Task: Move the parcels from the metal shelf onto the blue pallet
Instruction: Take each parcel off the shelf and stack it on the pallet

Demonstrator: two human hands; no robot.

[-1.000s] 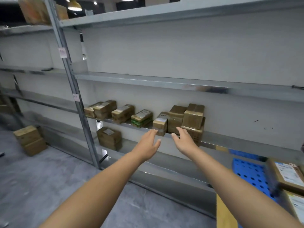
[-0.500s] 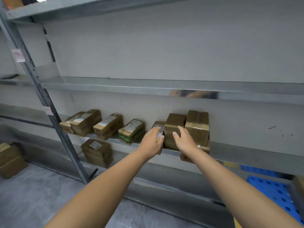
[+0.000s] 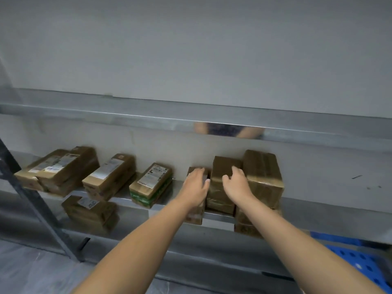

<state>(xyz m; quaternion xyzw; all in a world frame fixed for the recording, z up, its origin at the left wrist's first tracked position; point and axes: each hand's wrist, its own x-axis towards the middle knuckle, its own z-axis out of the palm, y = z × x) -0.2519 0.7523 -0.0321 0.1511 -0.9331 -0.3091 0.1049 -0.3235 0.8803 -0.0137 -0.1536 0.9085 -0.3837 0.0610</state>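
Several brown taped parcels stand on the metal shelf point(image 3: 318, 211). My left hand point(image 3: 196, 186) lies over the top of a narrow brown parcel point(image 3: 194, 216), thumb down its right side. My right hand point(image 3: 236, 184) curls over the middle brown parcel point(image 3: 221, 200), thumb in the gap between the two. Both parcels rest on the shelf. A larger taped parcel point(image 3: 263, 175) stands just right of my right hand, on top of another parcel point(image 3: 244, 224). A corner of the blue pallet point(image 3: 364, 264) shows at the bottom right.
Left along the shelf lie a green-banded parcel point(image 3: 151, 184), a labelled parcel point(image 3: 108, 177) and a stacked pair point(image 3: 59, 168). One more parcel point(image 3: 91, 213) sits on the shelf below. A slanted steel upright point(image 3: 31, 198) crosses at far left. A shelf board point(image 3: 191, 115) overhangs above.
I have come closer to the shelf. Both hands went forward from in front of the parcels onto their tops, the left onto the narrow one, the right onto the middle one.
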